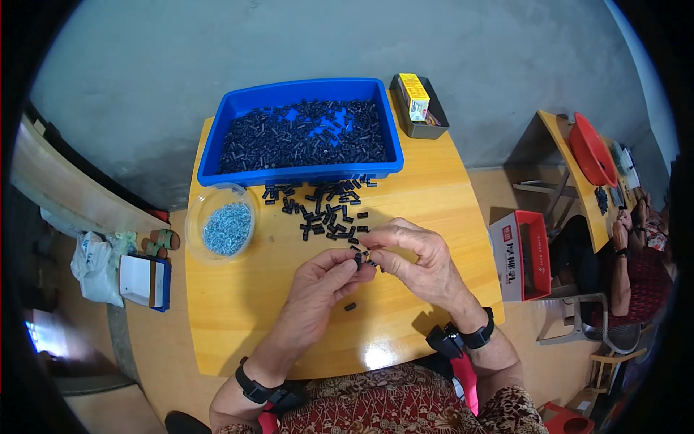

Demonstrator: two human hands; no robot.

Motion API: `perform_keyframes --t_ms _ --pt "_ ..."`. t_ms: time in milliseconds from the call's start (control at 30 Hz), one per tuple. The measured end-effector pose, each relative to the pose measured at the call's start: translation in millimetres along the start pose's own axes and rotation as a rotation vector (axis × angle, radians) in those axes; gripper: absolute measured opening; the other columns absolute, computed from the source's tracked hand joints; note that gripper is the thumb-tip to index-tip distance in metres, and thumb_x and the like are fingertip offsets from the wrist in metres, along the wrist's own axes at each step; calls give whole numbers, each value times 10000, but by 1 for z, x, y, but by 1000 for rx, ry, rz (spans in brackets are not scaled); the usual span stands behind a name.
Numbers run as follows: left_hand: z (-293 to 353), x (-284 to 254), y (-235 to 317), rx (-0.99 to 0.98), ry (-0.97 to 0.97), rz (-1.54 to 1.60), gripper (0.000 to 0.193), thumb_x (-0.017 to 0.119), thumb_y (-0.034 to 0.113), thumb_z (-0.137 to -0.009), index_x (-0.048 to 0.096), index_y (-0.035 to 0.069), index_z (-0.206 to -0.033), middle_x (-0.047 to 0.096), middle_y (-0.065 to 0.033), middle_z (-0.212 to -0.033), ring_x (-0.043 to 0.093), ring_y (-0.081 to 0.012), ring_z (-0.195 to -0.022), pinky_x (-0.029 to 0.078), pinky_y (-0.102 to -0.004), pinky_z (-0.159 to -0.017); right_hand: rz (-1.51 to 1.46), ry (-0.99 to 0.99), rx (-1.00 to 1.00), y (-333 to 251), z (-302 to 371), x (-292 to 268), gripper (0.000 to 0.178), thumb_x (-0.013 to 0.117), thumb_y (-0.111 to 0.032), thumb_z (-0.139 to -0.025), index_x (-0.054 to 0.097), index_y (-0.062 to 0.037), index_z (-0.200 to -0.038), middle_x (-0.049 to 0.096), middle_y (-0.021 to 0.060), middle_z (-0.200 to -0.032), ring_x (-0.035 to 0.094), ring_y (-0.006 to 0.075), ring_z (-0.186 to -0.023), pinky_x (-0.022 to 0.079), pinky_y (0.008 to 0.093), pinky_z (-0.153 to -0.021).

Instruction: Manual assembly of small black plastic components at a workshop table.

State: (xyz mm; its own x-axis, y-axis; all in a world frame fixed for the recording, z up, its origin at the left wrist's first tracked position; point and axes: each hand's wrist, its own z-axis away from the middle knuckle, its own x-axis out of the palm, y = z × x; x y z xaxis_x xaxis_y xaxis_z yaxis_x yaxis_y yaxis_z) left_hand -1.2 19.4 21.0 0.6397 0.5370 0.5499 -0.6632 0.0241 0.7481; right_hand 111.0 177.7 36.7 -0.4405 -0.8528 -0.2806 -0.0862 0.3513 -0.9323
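Observation:
Above the middle of the table, my left hand point(322, 283) is closed in a pinch on small black pieces point(359, 258), which look like plastic connectors. My right hand point(418, 262) meets it there, thumb and forefinger pressed together at the same pieces. Whatever its fingertips hold is too small to make out. One loose black piece point(350, 307) lies on the wood just below the hands. Beyond them is a scattered pile of the same black pieces point(329, 217). A clear round tub point(194, 235) of small, shiny, silvery-blue screw-like parts point(226, 228) stands to the left.
A blue tray point(303, 173) full of black pieces sits at the far side of the wooden table point(289, 347). Right of it stands a dark bin point(428, 132) with a yellow box point(413, 94). Another person point(636, 275) works at a table on the right, near a red basin point(591, 152).

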Motion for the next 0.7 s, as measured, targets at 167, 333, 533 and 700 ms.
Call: perform_keyframes --t_ms 167,333,533,700 --pt "-5 4 -4 -20 -29 -57 186 584 153 -974 636 42 -1114 684 -40 -1021 648 -117 -929 500 -240 -827 8 -87 -41 1 -1 -3 112 661 -10 -856 680 -16 -966 660 78 -913 615 204 -896 499 321 -796" --pt "-12 6 -18 77 -52 -152 229 572 150 -980 627 -4 -1140 681 -64 -1014 638 -121 -965 492 -252 -867 -28 34 68 8 10 4 65 686 -27 -841 662 -13 -900 618 75 -837 601 209 -854 489 329 -760" --pt "-14 5 -25 135 -29 -173 215 561 149 -985 629 1 -1125 676 -63 -1035 636 -120 -958 487 -247 -871 95 126 4 7 17 9 161 705 -43 -822 648 -2 -966 616 104 -859 603 261 -869 489 346 -769" --pt "-17 9 -13 -13 -6 52 168 583 164 -972 636 55 -1089 675 -46 -1050 629 -115 -959 485 -257 -855 326 130 -173 7 16 1 264 723 -46 -790 631 -9 -1034 617 113 -914 599 283 -916 486 378 -791"
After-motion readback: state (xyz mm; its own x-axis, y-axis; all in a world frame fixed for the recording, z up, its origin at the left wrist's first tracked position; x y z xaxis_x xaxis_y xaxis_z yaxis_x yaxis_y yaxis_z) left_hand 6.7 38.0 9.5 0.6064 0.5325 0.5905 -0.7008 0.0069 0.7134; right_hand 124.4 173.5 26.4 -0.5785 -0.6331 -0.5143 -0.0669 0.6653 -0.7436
